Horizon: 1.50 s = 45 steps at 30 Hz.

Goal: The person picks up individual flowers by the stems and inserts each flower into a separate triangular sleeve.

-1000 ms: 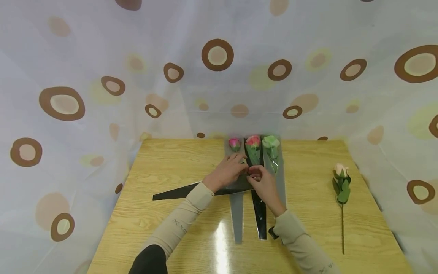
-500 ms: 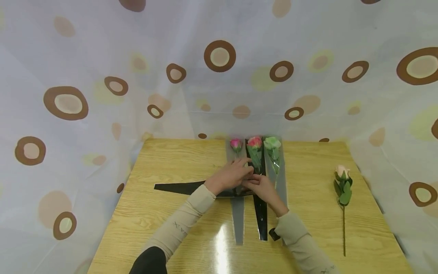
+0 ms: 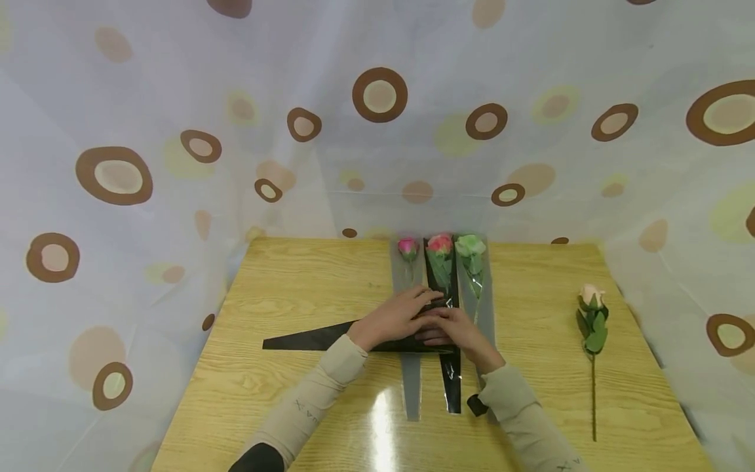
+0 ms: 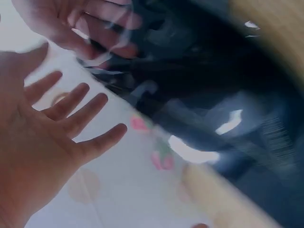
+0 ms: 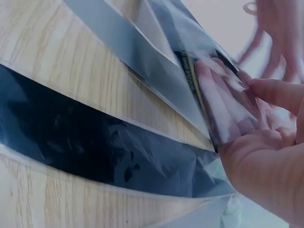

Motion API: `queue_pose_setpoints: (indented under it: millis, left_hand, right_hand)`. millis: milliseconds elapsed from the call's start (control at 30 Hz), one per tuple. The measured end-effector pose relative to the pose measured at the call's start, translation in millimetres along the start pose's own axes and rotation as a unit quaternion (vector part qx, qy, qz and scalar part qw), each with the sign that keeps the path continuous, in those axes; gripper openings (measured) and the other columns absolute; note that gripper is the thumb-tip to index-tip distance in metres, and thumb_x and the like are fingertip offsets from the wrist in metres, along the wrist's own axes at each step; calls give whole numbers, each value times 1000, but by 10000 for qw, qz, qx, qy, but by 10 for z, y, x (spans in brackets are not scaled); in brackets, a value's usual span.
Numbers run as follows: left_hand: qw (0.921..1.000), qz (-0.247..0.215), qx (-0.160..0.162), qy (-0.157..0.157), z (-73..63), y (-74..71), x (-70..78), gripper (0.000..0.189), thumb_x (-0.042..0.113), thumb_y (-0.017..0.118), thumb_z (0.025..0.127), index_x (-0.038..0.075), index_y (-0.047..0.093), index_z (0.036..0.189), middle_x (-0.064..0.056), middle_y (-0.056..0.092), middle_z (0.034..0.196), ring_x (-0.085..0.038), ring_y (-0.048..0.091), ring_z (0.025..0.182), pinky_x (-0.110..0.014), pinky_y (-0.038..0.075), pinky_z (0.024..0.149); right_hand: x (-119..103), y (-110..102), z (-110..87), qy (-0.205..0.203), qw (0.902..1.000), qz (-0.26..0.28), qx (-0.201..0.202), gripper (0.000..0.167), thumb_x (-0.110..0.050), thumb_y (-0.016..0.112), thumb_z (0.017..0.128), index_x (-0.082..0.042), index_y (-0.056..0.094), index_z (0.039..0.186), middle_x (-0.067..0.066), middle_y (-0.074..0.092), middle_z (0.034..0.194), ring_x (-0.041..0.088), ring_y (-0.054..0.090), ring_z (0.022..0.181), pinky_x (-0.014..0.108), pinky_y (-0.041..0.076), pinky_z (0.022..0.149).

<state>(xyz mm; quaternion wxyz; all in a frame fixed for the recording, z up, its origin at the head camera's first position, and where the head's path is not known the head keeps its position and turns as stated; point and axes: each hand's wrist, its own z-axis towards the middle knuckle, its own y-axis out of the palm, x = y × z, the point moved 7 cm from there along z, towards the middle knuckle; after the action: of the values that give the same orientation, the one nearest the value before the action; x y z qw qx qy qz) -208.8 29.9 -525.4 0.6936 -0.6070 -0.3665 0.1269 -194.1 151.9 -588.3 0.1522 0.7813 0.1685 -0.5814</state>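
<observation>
A black-backed clear flower sleeve [image 3: 312, 339] lies crosswise over the wrapped flowers, its narrow end pointing left. My left hand [image 3: 389, 320] is over its wide end in the head view; the left wrist view shows that hand [image 4: 42, 137] with fingers spread, apart from the film. My right hand [image 3: 468, 335] holds the sleeve's mouth. In the right wrist view, some of its fingers [image 5: 221, 95] show through the clear film. Beneath and beyond are a magenta rose [image 3: 407, 248], a coral rose [image 3: 440, 245] and a pale green flower [image 3: 470, 246], each in a sleeve.
On the right of the wooden table [image 3: 531, 406] lies an unwrapped cream rose [image 3: 592, 321] with a long stem. A small black object [image 3: 476, 405] sits by the right cuff. A patterned cloth [image 3: 330, 151] hangs behind and along both sides.
The crosswise sleeve's narrow end rose slightly, then came back nearer to me. Both hands have shifted toward me, and the left hand's fingers have moved off the mouth and lie straighter.
</observation>
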Motion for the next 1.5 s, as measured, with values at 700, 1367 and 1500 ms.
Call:
queue_pose_setpoints:
  millis: [700, 1367, 1500]
  left_hand:
    - [9967, 543, 236, -552, -221, 402, -210, 106, 73, 73, 86, 24, 27, 168, -2, 47, 160, -23, 51, 145, -55, 40, 121]
    - [9937, 1010, 366, -321, -70, 476, -87, 106, 65, 75, 90, 21, 21, 170, -1, 54, 152, -21, 54, 139, -50, 47, 114]
    - [9946, 903, 357, -356, -68, 488, -111, 105, 65, 75, 90, 23, 22, 170, 0, 54, 152, -20, 54, 140, -51, 47, 114]
  right_hand:
    - [-32, -98, -143, -78, 9879, 1068, -1125, 59, -27, 38, 117, 11, 27, 162, 34, 48, 156, 26, 69, 130, 38, 58, 104]
    - [-31, -103, -169, 242, 9873, 1222, -990, 61, -30, 43, 116, 7, 29, 162, 7, 70, 138, 23, 69, 130, 37, 56, 107]
    - [-53, -136, -211, 94, 9874, 1213, -1009, 59, -26, 42, 116, 11, 29, 161, 12, 67, 143, 19, 67, 132, 35, 54, 109]
